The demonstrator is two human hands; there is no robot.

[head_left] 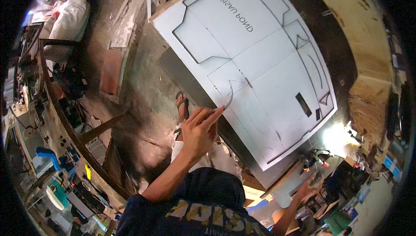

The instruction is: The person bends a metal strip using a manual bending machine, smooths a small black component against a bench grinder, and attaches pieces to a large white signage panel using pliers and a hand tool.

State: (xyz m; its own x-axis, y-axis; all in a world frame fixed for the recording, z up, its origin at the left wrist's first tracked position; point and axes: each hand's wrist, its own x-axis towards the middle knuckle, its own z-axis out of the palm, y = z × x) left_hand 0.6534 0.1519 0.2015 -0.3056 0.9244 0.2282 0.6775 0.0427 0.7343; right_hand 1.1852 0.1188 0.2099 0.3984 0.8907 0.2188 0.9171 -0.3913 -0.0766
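My left hand (200, 131) is raised beside the near left edge of a large white board (264, 117). Its thumb and index finger pinch a thin, curved, silvery strip (230, 99) that stands out over the board. Dark lines outline box-like shapes on the board, and some look like narrow strips set into it. Fine pencil-like lines and a small dark rectangular slot (303, 105) also show. At the lower right, my right hand (310, 188) is held away from the board, near a cluttered bench with small tools. Blur hides its fingers.
A bright lamp (342, 138) glows beyond the board's right corner. On the left runs a bench frame (56, 101) with a blue-handled tool (48, 156) and a yellow tool (88, 172). White sacks (71, 17) and planks (113, 69) lie at the far left.
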